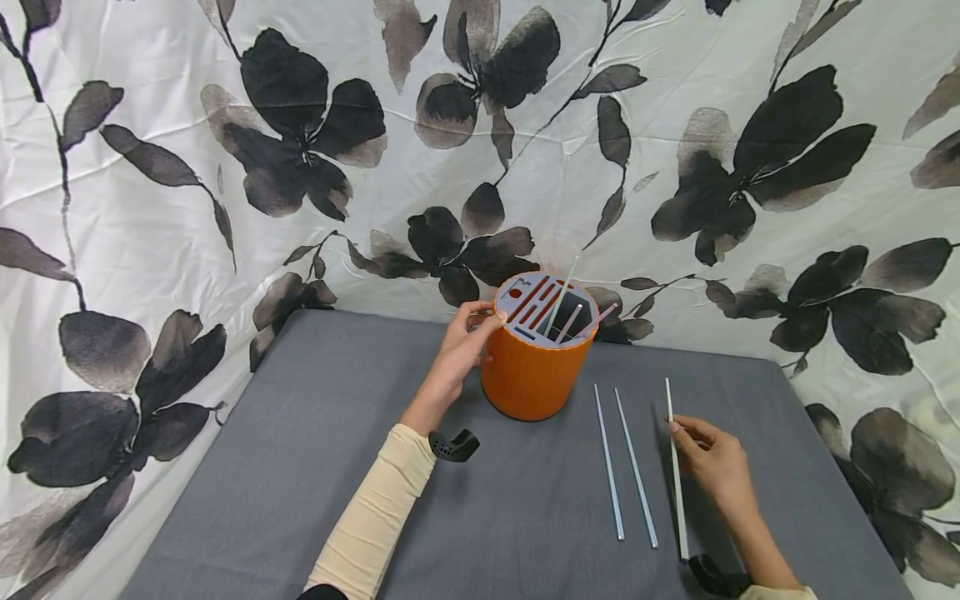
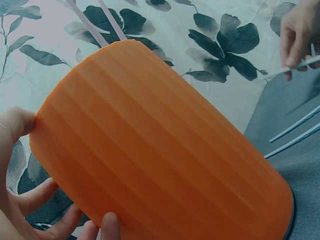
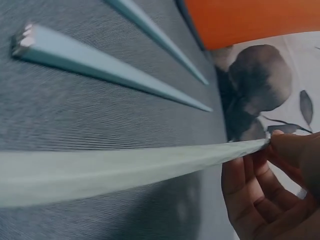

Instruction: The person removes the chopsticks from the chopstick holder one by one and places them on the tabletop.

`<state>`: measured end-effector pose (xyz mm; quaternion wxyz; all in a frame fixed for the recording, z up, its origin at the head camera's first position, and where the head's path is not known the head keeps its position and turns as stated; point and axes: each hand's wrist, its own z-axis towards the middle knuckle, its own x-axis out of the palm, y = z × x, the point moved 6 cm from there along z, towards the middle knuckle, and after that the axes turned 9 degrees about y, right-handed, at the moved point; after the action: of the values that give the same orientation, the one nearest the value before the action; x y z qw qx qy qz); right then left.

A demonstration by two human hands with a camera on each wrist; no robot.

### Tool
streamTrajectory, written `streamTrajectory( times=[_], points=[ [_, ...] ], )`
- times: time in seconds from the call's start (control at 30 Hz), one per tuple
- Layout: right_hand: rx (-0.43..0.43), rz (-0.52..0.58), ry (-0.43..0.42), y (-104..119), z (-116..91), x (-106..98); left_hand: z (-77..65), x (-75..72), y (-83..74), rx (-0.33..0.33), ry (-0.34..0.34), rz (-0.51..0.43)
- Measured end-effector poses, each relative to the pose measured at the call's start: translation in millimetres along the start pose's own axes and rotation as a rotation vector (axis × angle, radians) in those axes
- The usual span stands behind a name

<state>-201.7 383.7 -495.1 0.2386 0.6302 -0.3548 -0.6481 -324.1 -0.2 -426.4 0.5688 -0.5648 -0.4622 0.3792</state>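
An orange ribbed utensil holder [image 1: 534, 379] with a grey slotted top stands at the table's back. My left hand [image 1: 467, 346] holds its left side, thumb on the rim; several fingers lie against its wall in the left wrist view. A pale green chopstick [image 1: 561, 296] and two pink chopsticks [image 1: 570, 322] poke out of the large opening in the top. To the right, my right hand [image 1: 712, 467] pinches another pale green chopstick [image 3: 125, 172] between thumb and fingers. Two light blue chopsticks [image 1: 609, 462] lie side by side between the holder and that hand.
A grey cloth covers the table [image 1: 300, 433]. Behind and beside it hangs a white sheet [image 1: 570, 192] with dark flower prints. Each wrist carries a black camera mount, such as the left one [image 1: 454, 447].
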Motion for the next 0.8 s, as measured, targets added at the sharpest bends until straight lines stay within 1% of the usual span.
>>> streamTrajectory(
  times=[0.17, 0.27, 0.37, 0.53, 0.7, 0.8],
  points=[
    [0.031, 0.002, 0.041, -12.1, 1.6, 12.7, -1.0, 1.0, -0.4, 0.000, 0.006, -0.002],
    [0.048, 0.018, 0.066, -16.0, 2.3, 19.2, -1.1, 1.3, 0.0, -0.004, 0.006, -0.005],
    [0.060, 0.010, 0.088, -17.5, 2.5, 24.3, -0.9, 1.3, 0.7, -0.008, 0.006, -0.004],
    [0.053, -0.047, 0.093, -15.4, 2.9, 29.7, -1.2, 1.2, 1.1, -0.006, 0.006, -0.005],
    [0.042, -0.134, 0.083, -11.0, 3.3, 31.8, -3.3, 1.5, -0.2, 0.002, 0.005, -0.006],
    [0.040, -0.158, 0.076, -10.2, 3.2, 32.7, -4.2, 1.8, -0.8, 0.003, 0.004, 0.000]
  ],
)
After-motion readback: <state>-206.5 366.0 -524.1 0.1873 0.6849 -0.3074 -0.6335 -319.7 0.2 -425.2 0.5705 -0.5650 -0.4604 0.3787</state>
